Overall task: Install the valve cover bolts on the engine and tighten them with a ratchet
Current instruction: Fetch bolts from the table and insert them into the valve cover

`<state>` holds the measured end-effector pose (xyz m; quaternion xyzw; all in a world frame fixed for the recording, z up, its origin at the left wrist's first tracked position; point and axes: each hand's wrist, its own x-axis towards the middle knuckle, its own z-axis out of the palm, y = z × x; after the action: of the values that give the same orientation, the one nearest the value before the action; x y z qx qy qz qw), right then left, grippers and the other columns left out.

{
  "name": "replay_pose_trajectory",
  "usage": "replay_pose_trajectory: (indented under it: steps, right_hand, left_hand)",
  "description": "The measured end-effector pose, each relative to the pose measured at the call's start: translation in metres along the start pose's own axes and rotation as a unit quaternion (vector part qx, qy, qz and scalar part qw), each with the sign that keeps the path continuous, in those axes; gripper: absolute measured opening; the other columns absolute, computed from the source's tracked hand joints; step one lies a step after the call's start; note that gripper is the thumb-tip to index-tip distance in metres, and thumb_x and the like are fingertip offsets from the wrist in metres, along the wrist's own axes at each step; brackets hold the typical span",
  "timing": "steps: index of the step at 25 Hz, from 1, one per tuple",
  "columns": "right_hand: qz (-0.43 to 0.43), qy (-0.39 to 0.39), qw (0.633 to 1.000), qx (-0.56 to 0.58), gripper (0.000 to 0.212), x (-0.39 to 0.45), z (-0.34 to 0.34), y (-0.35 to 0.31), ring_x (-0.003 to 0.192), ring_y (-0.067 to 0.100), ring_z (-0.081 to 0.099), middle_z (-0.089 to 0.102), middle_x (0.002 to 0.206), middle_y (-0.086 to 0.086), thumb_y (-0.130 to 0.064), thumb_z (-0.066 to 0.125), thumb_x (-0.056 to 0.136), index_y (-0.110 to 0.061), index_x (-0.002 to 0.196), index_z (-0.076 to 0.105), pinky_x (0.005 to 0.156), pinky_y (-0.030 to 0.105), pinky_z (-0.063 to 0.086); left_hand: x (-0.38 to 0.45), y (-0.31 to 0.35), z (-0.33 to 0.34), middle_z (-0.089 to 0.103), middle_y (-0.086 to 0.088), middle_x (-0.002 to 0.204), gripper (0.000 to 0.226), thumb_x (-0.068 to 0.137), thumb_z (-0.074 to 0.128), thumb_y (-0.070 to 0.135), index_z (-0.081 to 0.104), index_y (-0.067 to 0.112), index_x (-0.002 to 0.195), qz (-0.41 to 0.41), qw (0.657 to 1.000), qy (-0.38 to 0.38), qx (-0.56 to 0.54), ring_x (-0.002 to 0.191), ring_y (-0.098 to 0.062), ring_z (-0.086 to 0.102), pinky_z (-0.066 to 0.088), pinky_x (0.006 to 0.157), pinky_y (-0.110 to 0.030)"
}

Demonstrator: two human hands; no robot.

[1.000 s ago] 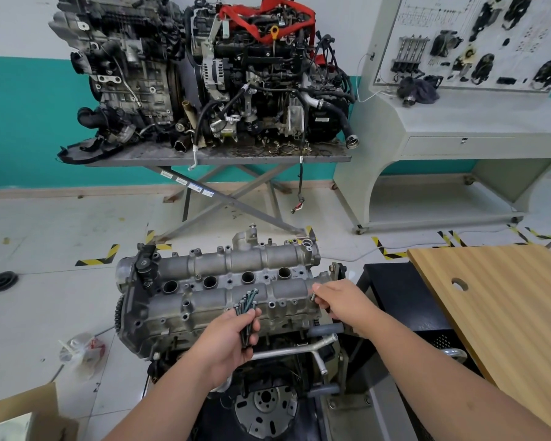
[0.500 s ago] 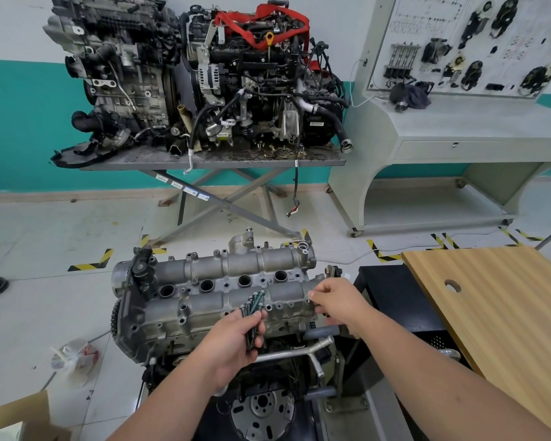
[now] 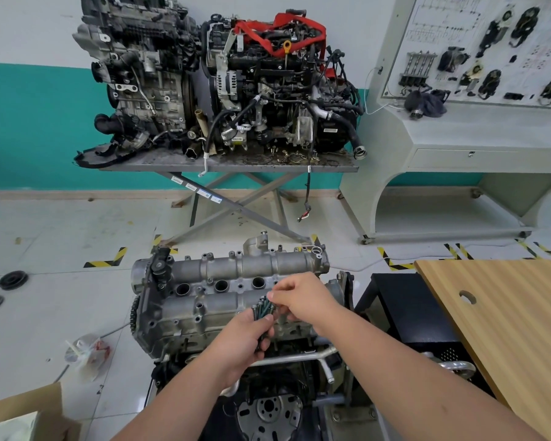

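A grey aluminium valve cover (image 3: 223, 297) tops the engine on the stand in front of me, with three spark plug wells showing along its middle. My left hand (image 3: 245, 342) grips a bundle of several dark bolts (image 3: 262, 316), heads up, over the cover's near right part. My right hand (image 3: 303, 300) reaches across from the right and pinches the head of one bolt at the top of the bundle. No ratchet is in view.
A wooden tabletop (image 3: 503, 329) with a round hole lies at the right, above a black cabinet (image 3: 407, 310). Two engines sit on a scissor table (image 3: 223, 163) behind. A training panel stand (image 3: 458, 132) is at the back right. A plastic bag (image 3: 86, 351) and cardboard box (image 3: 19, 412) lie at the left.
My right hand has left the cover's right end and moved left to the bolt bundle in my left hand, where it now pinches a bolt head. The left hand stayed roughly in place.
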<state>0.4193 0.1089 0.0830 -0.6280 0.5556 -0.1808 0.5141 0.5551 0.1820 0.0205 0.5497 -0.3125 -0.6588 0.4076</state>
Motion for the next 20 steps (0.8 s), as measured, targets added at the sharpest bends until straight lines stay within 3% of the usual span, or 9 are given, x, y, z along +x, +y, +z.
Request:
replay_pose_trajectory:
  steps: [5, 10, 15, 20]
  right_hand:
    - [-0.008, -0.004, 1.0, -0.003, 0.011, 0.003, 0.002, -0.001, 0.064, 0.027, 0.062, 0.074, 0.079, 0.018, -0.016, 0.073, 0.089, -0.007, 0.084, 0.077, 0.062, 0.038, 0.05]
    - [-0.027, -0.033, 0.998, 0.036, 0.006, 0.001, -0.008, -0.001, 0.057, 0.012, 0.062, 0.071, 0.067, 0.005, -0.015, 0.075, 0.088, -0.01, 0.089, 0.078, 0.051, 0.022, 0.047]
    - [-0.06, -0.05, 0.997, 0.013, 0.003, -0.001, -0.017, -0.004, 0.051, 0.003, 0.06, 0.071, 0.065, -0.002, -0.015, 0.076, 0.087, -0.015, 0.091, 0.076, 0.049, 0.016, 0.046]
    - [-0.049, 0.082, 0.994, 0.053, 0.022, 0.008, -0.032, -0.007, 0.06, 0.011, 0.07, 0.074, 0.081, 0.01, -0.012, 0.081, 0.082, -0.008, 0.094, 0.063, 0.054, 0.022, 0.055]
  left_hand:
    - [-0.006, 0.002, 0.004, 0.058, 0.008, 0.068, 0.011, 0.102, 0.05, 0.025, 0.054, 0.015, 0.101, 0.027, 0.999, 0.008, 0.046, 0.055, -0.008, 0.045, 0.039, 0.054, -0.023]
    - [-0.01, 0.007, 0.0, 0.057, 0.004, 0.072, 0.017, 0.104, 0.049, 0.03, 0.054, 0.014, 0.1, 0.023, 0.998, -0.036, -0.036, 0.056, -0.01, 0.043, 0.038, 0.054, -0.024]
    - [-0.01, 0.009, 0.005, 0.053, 0.0, 0.07, 0.024, 0.104, 0.045, 0.034, 0.057, 0.014, 0.106, -0.021, 0.985, -0.05, -0.166, 0.053, -0.011, 0.041, 0.036, 0.049, -0.023]
    - [-0.003, 0.01, -0.006, 0.052, 0.002, 0.067, 0.015, 0.103, 0.046, 0.021, 0.059, 0.014, 0.098, -0.067, 0.956, 0.022, -0.284, 0.053, -0.011, 0.043, 0.04, 0.045, -0.022]
